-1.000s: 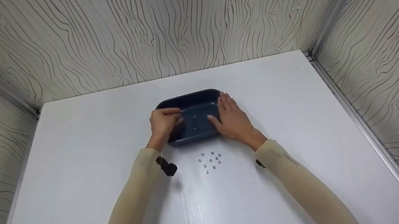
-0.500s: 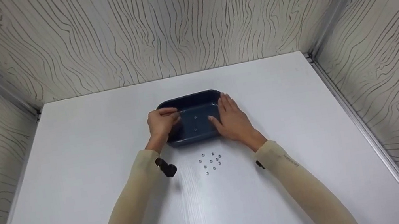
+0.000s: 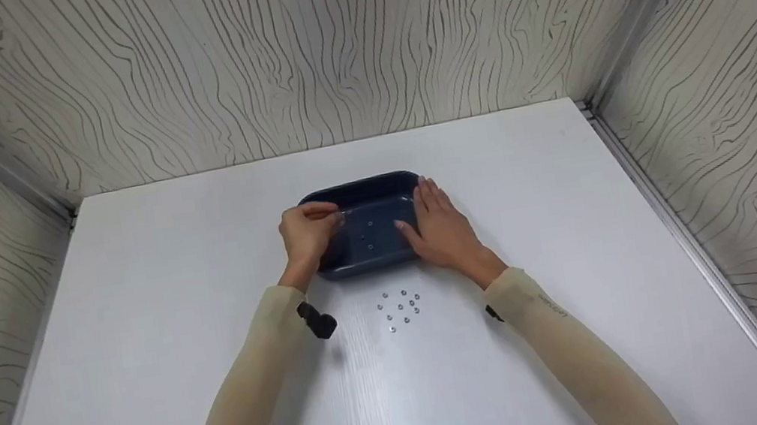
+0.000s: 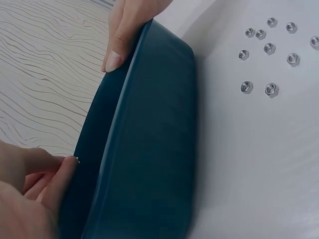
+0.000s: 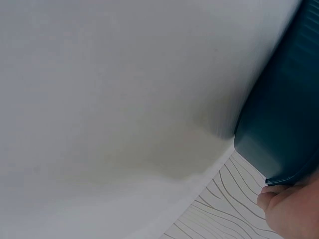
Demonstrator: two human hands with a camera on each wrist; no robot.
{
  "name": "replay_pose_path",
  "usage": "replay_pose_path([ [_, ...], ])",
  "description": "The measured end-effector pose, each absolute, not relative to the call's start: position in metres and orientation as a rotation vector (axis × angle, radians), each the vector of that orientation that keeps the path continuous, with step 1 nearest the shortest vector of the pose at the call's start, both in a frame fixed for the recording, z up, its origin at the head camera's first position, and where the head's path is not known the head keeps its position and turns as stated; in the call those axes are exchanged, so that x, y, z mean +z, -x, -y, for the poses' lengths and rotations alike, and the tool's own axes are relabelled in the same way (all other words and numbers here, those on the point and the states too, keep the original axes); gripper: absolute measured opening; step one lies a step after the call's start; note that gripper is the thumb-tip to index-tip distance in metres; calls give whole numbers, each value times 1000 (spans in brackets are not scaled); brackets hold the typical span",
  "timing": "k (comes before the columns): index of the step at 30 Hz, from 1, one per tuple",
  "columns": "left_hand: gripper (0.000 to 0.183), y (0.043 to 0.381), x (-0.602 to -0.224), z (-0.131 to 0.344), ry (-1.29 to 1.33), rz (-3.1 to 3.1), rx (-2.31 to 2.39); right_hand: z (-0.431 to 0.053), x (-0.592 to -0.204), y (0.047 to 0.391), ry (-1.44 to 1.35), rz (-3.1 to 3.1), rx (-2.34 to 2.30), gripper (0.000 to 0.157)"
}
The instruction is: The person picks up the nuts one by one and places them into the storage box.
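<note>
A dark blue rectangular tray (image 3: 375,265) stands between the hands. My left hand (image 3: 307,237) is over its left end, thumb and forefinger together. In the left wrist view a tiny shiny bit, seemingly a nut (image 4: 77,160), shows at those fingertips. My right hand (image 3: 444,231) rests on the right rim with straight fingers, its thumb hanging inside the tray. On the tray floor are small metal nuts, including a far nut (image 3: 370,223) and a near nut (image 3: 370,247), with a fainter one between them.
Several loose hex nuts (image 4: 269,48) lie scattered on the white table (image 3: 562,366) in front of the tray. Wood-patterned panels (image 3: 322,46) close off the back and both sides.
A third small nut has appeared inside the tray, between the other two. My left hand has shifted slightly left; the right hand and the loose nuts stay where they were.
</note>
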State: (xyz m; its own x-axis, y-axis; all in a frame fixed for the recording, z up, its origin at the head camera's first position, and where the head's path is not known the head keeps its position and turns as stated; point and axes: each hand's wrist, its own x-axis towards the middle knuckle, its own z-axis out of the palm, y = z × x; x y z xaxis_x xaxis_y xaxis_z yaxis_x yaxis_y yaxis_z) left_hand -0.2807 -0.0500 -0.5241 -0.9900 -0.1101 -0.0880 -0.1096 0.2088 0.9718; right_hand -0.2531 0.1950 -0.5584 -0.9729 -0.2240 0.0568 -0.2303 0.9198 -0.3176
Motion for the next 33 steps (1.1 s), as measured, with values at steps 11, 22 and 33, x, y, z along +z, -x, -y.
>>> replay_pose_path([
  [11, 14, 266, -515, 48, 41, 2593, -1607, -194, -558, 253, -358, 3061, 505, 83],
  [22, 16, 232, -512, 42, 497, 2606, -1346, -194, -561, 254, -375, 3044, 475, 72],
  [33, 12, 189, -517, 44, 881, 2600, -997, -197, -560, 256, -403, 2976, 529, 62],
])
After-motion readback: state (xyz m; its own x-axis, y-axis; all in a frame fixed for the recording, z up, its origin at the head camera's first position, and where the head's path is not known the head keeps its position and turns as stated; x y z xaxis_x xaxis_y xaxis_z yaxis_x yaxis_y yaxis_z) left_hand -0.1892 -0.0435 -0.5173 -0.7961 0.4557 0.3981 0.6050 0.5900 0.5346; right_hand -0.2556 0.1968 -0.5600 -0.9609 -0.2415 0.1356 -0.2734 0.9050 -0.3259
